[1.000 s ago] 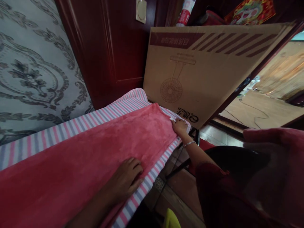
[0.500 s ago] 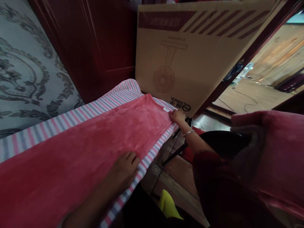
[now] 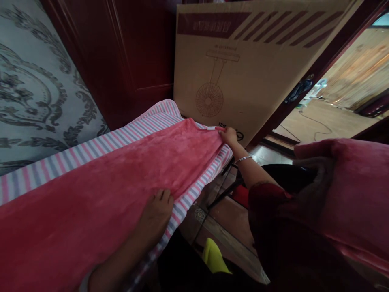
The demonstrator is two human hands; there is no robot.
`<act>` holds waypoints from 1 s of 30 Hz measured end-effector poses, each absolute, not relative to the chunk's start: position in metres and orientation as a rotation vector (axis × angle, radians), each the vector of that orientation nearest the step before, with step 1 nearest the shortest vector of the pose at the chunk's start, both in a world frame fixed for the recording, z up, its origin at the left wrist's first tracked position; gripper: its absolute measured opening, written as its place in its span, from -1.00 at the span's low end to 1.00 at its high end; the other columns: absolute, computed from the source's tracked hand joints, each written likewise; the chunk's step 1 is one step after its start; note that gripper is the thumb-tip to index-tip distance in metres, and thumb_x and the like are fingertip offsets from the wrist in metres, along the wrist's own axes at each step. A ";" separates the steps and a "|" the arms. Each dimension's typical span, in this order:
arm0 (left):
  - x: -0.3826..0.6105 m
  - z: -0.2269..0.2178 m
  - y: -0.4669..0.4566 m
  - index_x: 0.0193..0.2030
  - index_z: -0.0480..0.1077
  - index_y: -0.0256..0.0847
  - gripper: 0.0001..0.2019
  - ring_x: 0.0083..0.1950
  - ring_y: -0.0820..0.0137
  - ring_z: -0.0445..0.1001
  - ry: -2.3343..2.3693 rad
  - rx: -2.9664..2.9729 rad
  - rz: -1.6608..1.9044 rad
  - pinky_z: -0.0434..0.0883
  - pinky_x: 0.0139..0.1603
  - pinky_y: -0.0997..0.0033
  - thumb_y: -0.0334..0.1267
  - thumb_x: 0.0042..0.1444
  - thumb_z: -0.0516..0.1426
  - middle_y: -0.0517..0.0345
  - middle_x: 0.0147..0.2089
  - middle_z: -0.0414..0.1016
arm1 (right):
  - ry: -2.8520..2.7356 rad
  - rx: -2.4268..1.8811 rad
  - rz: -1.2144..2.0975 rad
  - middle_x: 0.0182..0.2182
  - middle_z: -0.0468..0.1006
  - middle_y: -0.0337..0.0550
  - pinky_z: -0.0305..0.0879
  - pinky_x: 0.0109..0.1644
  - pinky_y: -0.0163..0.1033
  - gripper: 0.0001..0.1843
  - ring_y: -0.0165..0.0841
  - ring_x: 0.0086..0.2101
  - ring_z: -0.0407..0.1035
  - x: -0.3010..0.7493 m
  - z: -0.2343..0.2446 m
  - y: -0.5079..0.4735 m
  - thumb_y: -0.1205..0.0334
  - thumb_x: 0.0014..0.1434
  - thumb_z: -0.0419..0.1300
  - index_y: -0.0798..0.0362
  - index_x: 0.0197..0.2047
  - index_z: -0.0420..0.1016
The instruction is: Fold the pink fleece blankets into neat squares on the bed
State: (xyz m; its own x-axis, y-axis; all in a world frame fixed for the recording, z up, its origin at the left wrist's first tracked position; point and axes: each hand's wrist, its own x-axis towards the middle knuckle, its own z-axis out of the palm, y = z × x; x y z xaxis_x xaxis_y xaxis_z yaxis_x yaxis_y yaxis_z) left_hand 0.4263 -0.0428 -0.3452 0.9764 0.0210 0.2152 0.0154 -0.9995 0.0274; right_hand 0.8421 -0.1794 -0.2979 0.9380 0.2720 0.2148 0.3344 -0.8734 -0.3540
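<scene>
A pink plush cloth (image 3: 115, 182) lies lengthwise over a long board with a striped cover (image 3: 57, 162), which looks like an ironing board. My right hand (image 3: 228, 136) pinches the cloth's far corner, near the board's end, and lifts it slightly. Farther back along the near edge, my left hand (image 3: 156, 213) has its fingers curled on the same cloth; its thumb is hidden. Between my hands the cloth's edge runs taut, with creases across the far end. A striped strip of cover shows along both sides.
A large cardboard box (image 3: 252, 73) with a printed fan stands just past the board's end, against a dark red door (image 3: 146, 48). To the right, more pink plush fabric (image 3: 358, 194) is piled over something dark. A yellow object (image 3: 214, 257) sits low in front. Patterned wall at left.
My right hand has lifted the cloth's corner and moved it slightly up, hiding the white tag partly. My left hand has shifted a little left and up along the edge.
</scene>
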 end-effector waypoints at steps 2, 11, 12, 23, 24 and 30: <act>0.425 -0.334 -0.036 -0.29 0.39 -0.22 -0.78 -0.24 0.25 0.42 0.007 2.928 0.401 0.35 -0.24 0.26 -0.55 0.13 -0.03 0.01 -0.27 0.44 | -0.470 -2.570 -0.371 -0.09 0.62 0.17 0.37 -0.02 -0.17 -0.57 -0.14 -0.09 0.49 0.850 -0.284 -0.183 0.13 0.30 0.11 0.26 0.08 0.54; 0.432 -0.332 -0.025 -0.32 0.34 -0.17 -0.82 -0.24 0.27 0.45 0.013 2.763 0.044 0.38 -0.17 0.26 -0.41 0.18 -0.06 0.06 -0.29 0.45 | -0.347 -2.770 -0.023 -0.20 0.67 0.15 0.36 -0.19 -0.29 -0.64 -0.14 -0.17 0.56 0.827 -0.338 -0.201 0.15 0.21 0.21 0.22 -0.05 0.64; 0.431 -0.334 -0.029 -0.23 0.38 -0.19 -0.81 -0.16 0.23 0.47 0.010 2.801 0.022 0.39 -0.09 0.22 -0.41 0.19 -0.05 0.01 -0.20 0.48 | -0.343 -2.780 -0.010 -0.15 0.66 0.16 0.36 -0.18 -0.30 -0.62 -0.15 -0.14 0.56 0.826 -0.342 -0.202 0.14 0.23 0.20 0.22 -0.01 0.63; 0.426 -0.333 -0.056 0.22 0.38 -0.17 -0.39 0.07 0.14 0.48 -0.004 3.021 -0.175 0.45 0.03 0.14 -0.63 0.03 -0.01 -0.06 0.11 0.51 | -0.425 -2.825 0.007 0.04 0.61 0.11 0.30 -0.08 -0.32 -0.63 -0.20 0.02 0.50 0.823 -0.336 -0.208 0.19 0.35 0.13 0.17 0.12 0.55; 0.426 -0.336 -0.055 0.23 0.37 -0.17 -0.39 0.07 0.15 0.48 -0.004 3.005 -0.154 0.45 0.05 0.15 -0.62 0.03 -0.01 -0.06 0.10 0.51 | -0.417 -2.829 0.001 0.04 0.60 0.13 0.31 -0.07 -0.31 -0.64 -0.18 0.03 0.49 0.821 -0.338 -0.208 0.19 0.36 0.12 0.17 0.12 0.54; 0.430 -0.354 -0.046 0.48 0.12 -0.07 -0.24 0.43 0.07 0.23 -0.129 3.012 -0.052 0.25 0.36 -0.04 -0.51 0.10 0.02 -0.05 0.49 0.21 | -0.366 -2.845 -0.109 0.09 0.52 0.26 0.30 0.06 -0.10 -0.60 -0.04 0.09 0.42 0.814 -0.325 -0.191 0.31 0.32 0.07 0.19 0.17 0.50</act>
